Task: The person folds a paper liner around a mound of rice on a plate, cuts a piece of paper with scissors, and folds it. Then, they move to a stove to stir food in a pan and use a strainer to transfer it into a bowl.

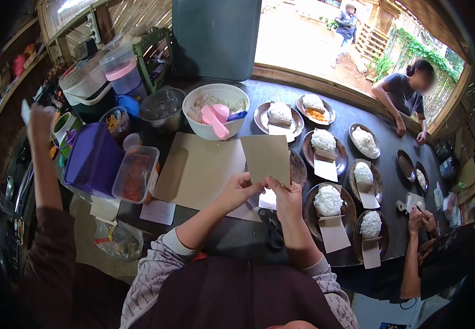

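Note:
Both my hands grip the lower edge of a brown paper piece [266, 158], held upright above the table. My left hand [241, 191] pinches its lower left part, and my right hand [285, 196] closes on the bottom edge, thumbs close together. Behind the piece, a brown plate [299, 167] is partly hidden. Black-handled scissors [273, 229] lie by my right wrist. To the left of my hands, a large brown paper sheet [193, 172] lies flat. On the right stand several brown plates with rice mounds [328, 200] and folded brown paper pieces [334, 233].
A white bowl [193, 107] of rice holds pink spoons [215, 120]. Left are a tub of red food [136, 178] and a purple container [92, 159]. One co-worker's arm [43, 159] reaches in left; another's hands [421, 219] work right. A person [404, 90] leans at the opening.

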The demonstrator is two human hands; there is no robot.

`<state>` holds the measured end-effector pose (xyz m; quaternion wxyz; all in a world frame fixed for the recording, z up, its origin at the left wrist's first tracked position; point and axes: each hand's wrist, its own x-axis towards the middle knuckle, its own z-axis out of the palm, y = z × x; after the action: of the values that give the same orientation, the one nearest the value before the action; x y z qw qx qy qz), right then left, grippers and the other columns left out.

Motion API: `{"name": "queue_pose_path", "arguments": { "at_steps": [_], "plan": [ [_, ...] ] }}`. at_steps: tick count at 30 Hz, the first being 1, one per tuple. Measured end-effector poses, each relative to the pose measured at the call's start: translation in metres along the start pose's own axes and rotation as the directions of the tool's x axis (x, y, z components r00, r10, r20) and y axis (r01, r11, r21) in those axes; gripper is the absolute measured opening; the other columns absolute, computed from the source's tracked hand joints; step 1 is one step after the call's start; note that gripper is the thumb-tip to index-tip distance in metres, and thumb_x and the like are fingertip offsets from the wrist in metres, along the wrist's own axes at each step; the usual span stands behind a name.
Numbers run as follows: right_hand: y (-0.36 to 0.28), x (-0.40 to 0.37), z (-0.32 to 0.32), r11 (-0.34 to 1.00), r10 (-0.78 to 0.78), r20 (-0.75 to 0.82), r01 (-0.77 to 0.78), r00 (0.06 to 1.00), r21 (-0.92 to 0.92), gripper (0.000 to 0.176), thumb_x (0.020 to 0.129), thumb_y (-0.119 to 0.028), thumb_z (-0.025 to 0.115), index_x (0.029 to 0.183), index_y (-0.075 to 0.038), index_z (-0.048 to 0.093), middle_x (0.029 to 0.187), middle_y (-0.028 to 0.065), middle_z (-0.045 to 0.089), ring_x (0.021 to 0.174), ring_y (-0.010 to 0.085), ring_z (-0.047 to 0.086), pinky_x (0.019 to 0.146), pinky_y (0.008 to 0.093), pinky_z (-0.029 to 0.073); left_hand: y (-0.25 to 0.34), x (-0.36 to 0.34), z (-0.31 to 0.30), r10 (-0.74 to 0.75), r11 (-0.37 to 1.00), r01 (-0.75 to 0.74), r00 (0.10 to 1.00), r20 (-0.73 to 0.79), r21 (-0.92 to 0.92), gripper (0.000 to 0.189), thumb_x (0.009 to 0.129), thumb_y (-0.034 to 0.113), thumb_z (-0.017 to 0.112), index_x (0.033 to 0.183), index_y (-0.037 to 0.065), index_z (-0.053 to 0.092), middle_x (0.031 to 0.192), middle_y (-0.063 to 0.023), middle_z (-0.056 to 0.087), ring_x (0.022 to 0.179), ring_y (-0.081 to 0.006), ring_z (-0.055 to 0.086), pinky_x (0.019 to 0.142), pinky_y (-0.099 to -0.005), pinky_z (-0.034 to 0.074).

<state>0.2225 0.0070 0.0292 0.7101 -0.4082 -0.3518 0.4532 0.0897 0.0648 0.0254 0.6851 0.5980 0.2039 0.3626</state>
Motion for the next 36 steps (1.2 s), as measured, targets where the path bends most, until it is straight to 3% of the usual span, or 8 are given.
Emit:
{"name": "queue_pose_path", "arguments": {
  "at_steps": [2, 9, 21, 23, 26, 36],
  "plan": [
    [0.003, 0.001, -0.002, 0.998, 0.014, 0.015, -0.015, 1.0, 0.058, 0.017, 0.075, -0.003, 0.065, 0.092, -0.002, 0.064, 0.081, 0.0026, 0.063, 0.072, 0.0095, 0.056, 0.067, 0.0231, 0.044, 0.005, -0.002, -0.001, -0.058, 0.997, 0.059, 0.998, 0.02, -0.041, 0.02, 0.082, 0.014, 0.059, 0.097, 0.001, 0.06, 0.086, -0.0032, 0.062, 0.078, -0.01, 0.057, 0.072, -0.025, 0.045],
    [0.002, 0.002, -0.009, 0.985, 0.12, 0.077, -0.128, 0.99, 0.116, 0.017, 0.073, -0.003, 0.067, 0.089, -0.002, 0.065, 0.081, 0.0033, 0.063, 0.073, 0.01, 0.057, 0.066, 0.0234, 0.044, 0.007, -0.001, -0.003, -0.1, 0.995, 0.1, 0.994, 0.034, -0.014, 0.015, 0.08, 0.012, 0.061, 0.092, 0.002, 0.062, 0.081, -0.0038, 0.063, 0.076, -0.0102, 0.057, 0.07, -0.025, 0.045],
    [-0.003, 0.001, -0.007, 0.989, 0.124, 0.128, -0.133, 0.984, 0.063, 0.024, 0.073, -0.003, 0.067, 0.097, -0.002, 0.063, 0.083, 0.0023, 0.062, 0.072, 0.0091, 0.055, 0.065, 0.0235, 0.044, 0.004, -0.004, 0.002, 0.017, 1.0, -0.017, 1.0, 0.011, 0.006, 0.014, 0.082, 0.015, 0.06, 0.081, 0.002, 0.062, 0.072, -0.0018, 0.06, 0.068, -0.0082, 0.055, 0.062, -0.023, 0.044],
    [-0.002, 0.0, -0.002, 0.987, 0.118, 0.098, -0.128, 0.988, 0.102, 0.009, 0.076, -0.004, 0.064, 0.084, -0.001, 0.065, 0.079, 0.0052, 0.062, 0.068, 0.0117, 0.054, 0.062, 0.026, 0.043, -0.002, -0.003, 0.0, 0.015, 1.0, -0.015, 1.0, 0.004, 0.001, 0.014, 0.084, 0.013, 0.058, 0.088, 0.0, 0.062, 0.078, -0.0021, 0.061, 0.072, -0.0077, 0.055, 0.066, -0.0228, 0.044],
    [-0.002, -0.003, 0.007, 0.991, 0.097, 0.095, -0.105, 0.991, 0.082, 0.008, 0.078, -0.006, 0.062, 0.084, 0.0, 0.064, 0.077, 0.0053, 0.062, 0.067, 0.0121, 0.054, 0.061, 0.0263, 0.043, -0.006, -0.002, -0.003, 0.07, 0.997, -0.068, 0.997, -0.039, 0.041, 0.016, 0.085, 0.014, 0.057, 0.087, 0.0, 0.062, 0.075, -0.0016, 0.061, 0.069, -0.007, 0.055, 0.063, -0.022, 0.044],
    [-0.005, 0.0, 0.002, 0.974, 0.086, 0.085, -0.102, 0.993, 0.202, 0.012, 0.083, -0.009, 0.057, 0.083, 0.001, 0.063, 0.078, 0.0075, 0.061, 0.066, 0.0149, 0.054, 0.06, 0.0288, 0.043, -0.001, -0.002, 0.005, 0.054, 0.998, -0.052, 0.997, -0.048, 0.04, 0.017, 0.085, 0.015, 0.056, 0.088, -0.001, 0.062, 0.075, -0.0025, 0.062, 0.067, -0.0073, 0.054, 0.062, -0.0222, 0.044]
  ]
}}
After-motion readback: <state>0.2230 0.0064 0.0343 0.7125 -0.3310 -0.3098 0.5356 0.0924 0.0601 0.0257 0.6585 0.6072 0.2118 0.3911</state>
